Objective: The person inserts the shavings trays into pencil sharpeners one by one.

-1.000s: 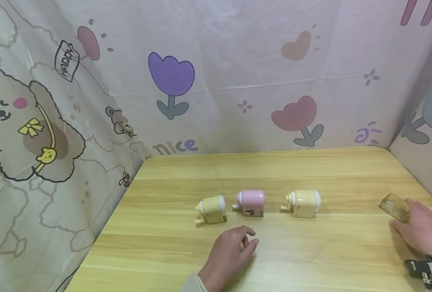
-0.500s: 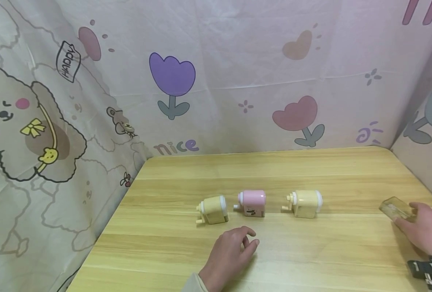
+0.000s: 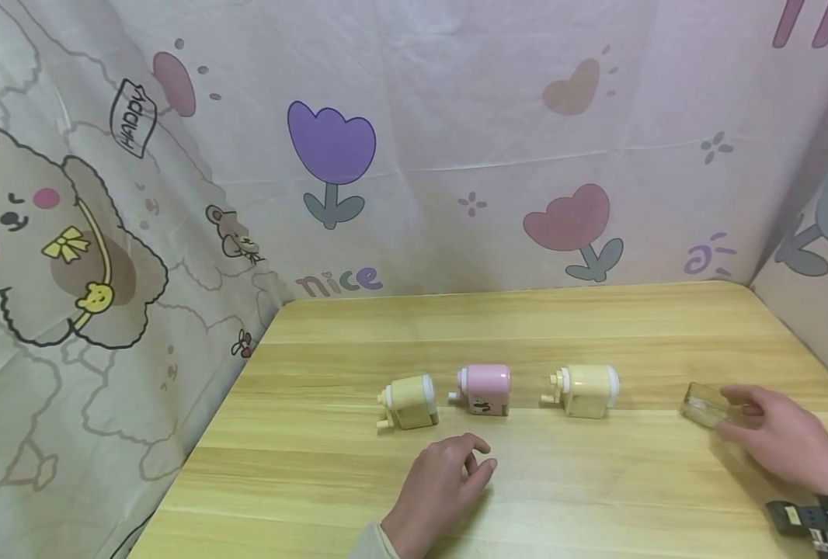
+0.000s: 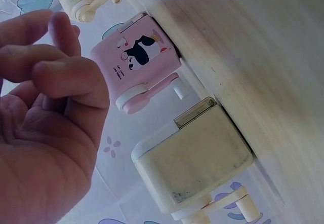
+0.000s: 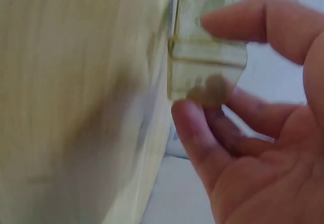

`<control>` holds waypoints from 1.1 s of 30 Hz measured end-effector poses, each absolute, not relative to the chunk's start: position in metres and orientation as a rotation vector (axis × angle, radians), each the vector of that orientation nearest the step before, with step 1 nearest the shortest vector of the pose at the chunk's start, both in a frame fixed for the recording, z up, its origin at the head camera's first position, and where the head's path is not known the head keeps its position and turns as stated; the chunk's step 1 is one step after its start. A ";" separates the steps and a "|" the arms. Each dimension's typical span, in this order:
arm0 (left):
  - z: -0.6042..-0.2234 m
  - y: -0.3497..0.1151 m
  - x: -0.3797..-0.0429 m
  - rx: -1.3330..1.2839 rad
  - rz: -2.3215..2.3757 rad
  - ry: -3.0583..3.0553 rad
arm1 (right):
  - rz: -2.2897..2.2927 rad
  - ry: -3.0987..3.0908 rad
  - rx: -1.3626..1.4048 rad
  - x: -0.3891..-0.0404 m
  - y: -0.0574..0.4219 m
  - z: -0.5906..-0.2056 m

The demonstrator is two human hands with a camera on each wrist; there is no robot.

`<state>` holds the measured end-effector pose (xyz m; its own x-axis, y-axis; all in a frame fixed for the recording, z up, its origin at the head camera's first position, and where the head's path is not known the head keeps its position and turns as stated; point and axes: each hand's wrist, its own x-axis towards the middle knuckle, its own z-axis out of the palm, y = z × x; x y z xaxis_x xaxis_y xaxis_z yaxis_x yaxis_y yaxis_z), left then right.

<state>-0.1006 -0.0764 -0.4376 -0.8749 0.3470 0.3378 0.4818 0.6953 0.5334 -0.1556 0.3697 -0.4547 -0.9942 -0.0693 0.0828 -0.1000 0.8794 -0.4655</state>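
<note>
Near the table's right side, my right hand (image 3: 784, 439) pinches a small clear, yellowish plastic box (image 3: 702, 405) between thumb and fingers. The right wrist view shows the see-through box (image 5: 202, 54) with fingertips on opposite sides. My left hand (image 3: 433, 485) rests on the table with loosely curled fingers and holds nothing. Just beyond it stand three hand-crank pencil sharpeners in a row: a yellow sharpener (image 3: 410, 402) on the left, a pink sharpener (image 3: 485, 390) with a panda print in the middle, and another yellow sharpener (image 3: 587, 391) on the right. Their cranks point left.
A wood-grain table (image 3: 526, 326) carries everything. Its back edge meets a printed cloth (image 3: 442, 116) with flowers and cartoon animals, which also hangs at both sides. A dark device (image 3: 815, 524) is strapped to my right wrist.
My right hand has shifted its fingers on the clear box and carried it left, towards the right-hand yellow sharpener. My left hand and the three sharpeners have stayed in place.
</note>
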 end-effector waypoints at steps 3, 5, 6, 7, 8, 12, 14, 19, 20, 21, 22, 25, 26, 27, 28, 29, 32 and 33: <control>-0.437 -0.076 -0.100 -0.660 -0.938 -2.699 | 0.820 -3.007 0.193 -0.156 0.361 -0.454; -0.437 -0.076 -0.101 -0.660 -0.938 -2.698 | 0.881 -3.013 0.239 -0.155 0.356 -0.453; -0.437 -0.076 -0.101 -0.661 -0.936 -2.698 | 0.914 -3.017 0.264 -0.155 0.353 -0.453; -0.437 -0.076 -0.102 -0.662 -0.935 -2.696 | 0.953 -3.008 0.299 -0.154 0.350 -0.453; -0.437 -0.076 -0.102 -0.665 -0.934 -2.695 | 0.987 -2.997 0.344 -0.153 0.348 -0.454; -0.436 -0.076 -0.103 -0.669 -0.939 -2.706 | 1.168 -2.978 0.537 -0.149 0.340 -0.456; -0.437 -0.076 -0.102 -0.664 -0.950 -2.723 | 1.290 -2.986 0.633 -0.148 0.338 -0.459; -0.437 -0.077 -0.100 -0.662 -0.964 -2.744 | 1.472 -3.022 0.759 -0.145 0.335 -0.461; -0.437 -0.076 -0.100 -0.666 -0.961 -2.743 | 1.467 -3.030 0.767 -0.145 0.334 -0.461; -0.437 -0.076 -0.100 -0.675 -0.957 -2.741 | 1.451 -3.035 0.770 -0.145 0.333 -0.460; -0.437 -0.075 -0.100 -0.685 -0.952 -2.739 | 1.441 -3.035 0.774 -0.145 0.332 -0.460; -0.436 -0.070 -0.101 -0.751 -0.877 -2.741 | 1.430 -3.036 0.791 -0.147 0.329 -0.460; -0.435 -0.068 -0.102 -0.787 -0.848 -2.741 | 1.445 -3.040 0.783 -0.147 0.328 -0.460; -0.434 -0.066 -0.103 -0.830 -0.811 -2.738 | 1.466 -3.040 0.777 -0.147 0.327 -0.460; -0.433 -0.063 -0.103 -0.874 -0.773 -2.732 | 1.486 -3.035 0.784 -0.147 0.327 -0.460; -0.432 -0.061 -0.104 -0.918 -0.735 -2.725 | 1.499 -3.030 0.795 -0.147 0.326 -0.461; -0.427 -0.051 -0.108 -1.007 -0.668 -2.718 | 1.532 -3.002 0.814 -0.146 0.326 -0.462; -0.425 -0.047 -0.110 -1.017 -0.649 -2.722 | 1.529 -2.990 0.823 -0.146 0.326 -0.462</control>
<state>-0.1102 -0.0467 -0.4248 -0.7548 0.5849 0.2969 0.6559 0.6739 0.3401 -0.1457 0.3257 -0.4619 -0.8400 -0.5389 -0.0636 -0.2639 0.5080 -0.8199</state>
